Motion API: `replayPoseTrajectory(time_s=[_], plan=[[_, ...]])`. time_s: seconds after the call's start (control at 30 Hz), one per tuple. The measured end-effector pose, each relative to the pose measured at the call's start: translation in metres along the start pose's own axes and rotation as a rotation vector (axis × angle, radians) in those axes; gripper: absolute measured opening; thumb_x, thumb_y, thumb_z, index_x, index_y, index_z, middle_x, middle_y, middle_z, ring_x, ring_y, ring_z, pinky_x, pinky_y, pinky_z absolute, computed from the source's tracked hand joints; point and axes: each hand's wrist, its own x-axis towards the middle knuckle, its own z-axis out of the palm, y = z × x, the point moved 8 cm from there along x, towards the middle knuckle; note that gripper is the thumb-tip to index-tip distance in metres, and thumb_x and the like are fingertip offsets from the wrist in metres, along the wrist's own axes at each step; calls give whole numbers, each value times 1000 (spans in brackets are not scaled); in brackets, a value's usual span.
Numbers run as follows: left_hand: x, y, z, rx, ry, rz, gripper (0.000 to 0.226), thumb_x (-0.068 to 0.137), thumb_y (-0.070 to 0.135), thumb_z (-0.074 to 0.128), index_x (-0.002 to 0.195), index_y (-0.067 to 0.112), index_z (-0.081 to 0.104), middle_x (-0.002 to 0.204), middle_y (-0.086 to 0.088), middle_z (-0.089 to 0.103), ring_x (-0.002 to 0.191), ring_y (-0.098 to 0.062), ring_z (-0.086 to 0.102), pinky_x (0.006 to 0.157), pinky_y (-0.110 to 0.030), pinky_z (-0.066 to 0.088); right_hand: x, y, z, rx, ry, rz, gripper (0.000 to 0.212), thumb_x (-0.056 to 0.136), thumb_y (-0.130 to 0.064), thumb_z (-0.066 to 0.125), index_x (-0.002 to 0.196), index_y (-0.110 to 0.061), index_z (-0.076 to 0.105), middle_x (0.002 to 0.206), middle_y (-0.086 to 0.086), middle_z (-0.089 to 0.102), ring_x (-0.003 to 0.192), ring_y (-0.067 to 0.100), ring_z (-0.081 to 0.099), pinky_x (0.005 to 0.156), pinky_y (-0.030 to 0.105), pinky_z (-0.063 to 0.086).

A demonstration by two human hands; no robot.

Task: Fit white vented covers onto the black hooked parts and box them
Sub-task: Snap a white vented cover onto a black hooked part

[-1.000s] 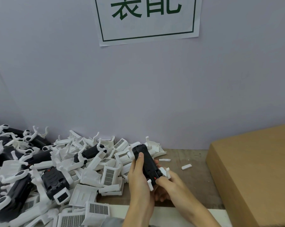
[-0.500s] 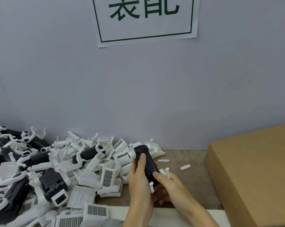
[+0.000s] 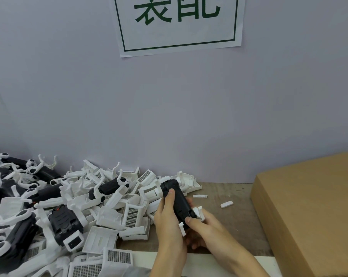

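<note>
Mid-fitting: left hand (image 3: 167,218) and right hand (image 3: 204,226) both gripped black hooked part (image 3: 177,200), cover apparently half-seated; next, press home.

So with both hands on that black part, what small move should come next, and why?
Probably press the white cover home: the left hand and right hand grip the black part, white tabs show at its near end, and whether it is seated cannot be told. The cardboard box waits at the right.
</note>
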Motion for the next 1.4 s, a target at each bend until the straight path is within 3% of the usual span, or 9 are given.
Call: replayPoseTrajectory(time_s=[0.2, 0.5, 0.67, 0.83, 1.0, 1.07, 1.17, 1.27, 1.4], plan=[[-2, 2, 1, 21, -12, -1, 52, 91, 46, 62, 113, -1, 69, 95, -26, 68, 82, -36, 57, 53, -32, 40, 3, 4, -1, -7, -40, 7, 22, 64, -40, 61, 83, -37, 71, 73, -1, 70, 68, 17, 63, 59, 26, 47], [-4, 14, 4, 130, 21, 134, 32, 94, 33, 65, 97, 2, 72, 78, -15, 73, 76, -33, 67, 88, -56, 54, 2, 4, -5, -83, 33, 42, 26, 83, -28, 55, 105, -17, 65, 65, -3, 67, 64, 19, 64, 55, 27, 46], [-8, 5, 8, 20, -4, -29, 53, 98, 44, 52, 99, -6, 70, 84, -20, 69, 79, -35, 64, 72, -44, 50, 4, 8, -10, 10, 69, 54, 9, 97, -17, 54, 97, -15, 63, 65, 3, 68, 58, 20, 62, 51, 26, 44], [-12, -3, 14, -145, -83, -219, 49, 96, 44, 53, 103, -2, 71, 91, -20, 68, 79, -34, 63, 63, -35, 47, 3, 3, -11, 205, 82, 49, 22, 99, -16, 48, 100, -4, 66, 76, 20, 68, 57, 25, 57, 51, 28, 44], [-6, 16, 18, -124, -180, -57, 52, 72, 34, 73, 103, -8, 68, 83, -21, 66, 71, -33, 65, 65, -39, 54, 2, -2, -31, 385, 269, -22, 29, 101, -17, 42, 114, -8, 66, 106, 17, 74, 85, 30, 68, 67, 38, 45], [-5, 21, 17, -70, -178, -5, 40, 68, 32, 76, 91, -1, 71, 71, -15, 66, 59, -27, 65, 56, -32, 54, -1, -4, -40, 336, 344, -55, 26, 101, -20, 47, 109, -13, 70, 105, 16, 74, 86, 26, 68, 69, 37, 44], [-5, 23, 12, 84, -121, 42, 33, 78, 26, 79, 96, 0, 72, 83, -15, 75, 73, -25, 71, 64, -34, 55, -5, -15, -47, 198, 419, -171, 24, 100, -19, 51, 98, -22, 75, 101, 6, 76, 96, 25, 69, 78, 38, 46], [-7, 25, 8, 336, -56, 125, 34, 77, 37, 84, 91, 6, 74, 80, -8, 76, 72, -22, 72, 59, -34, 57, -14, -35, -40, -121, 432, -360, 21, 97, -19, 61, 95, -33, 76, 103, -12, 74, 103, 7, 66, 86, 32, 48], [-10, 31, 9, 437, -50, 191, 31, 82, 44, 78, 82, 13, 76, 77, -2, 77, 76, -17, 75, 73, -37, 61, -14, -42, -23, -390, 363, -427, 19, 89, -27, 71, 104, -39, 70, 103, -21, 71, 101, -1, 65, 81, 16, 47]])
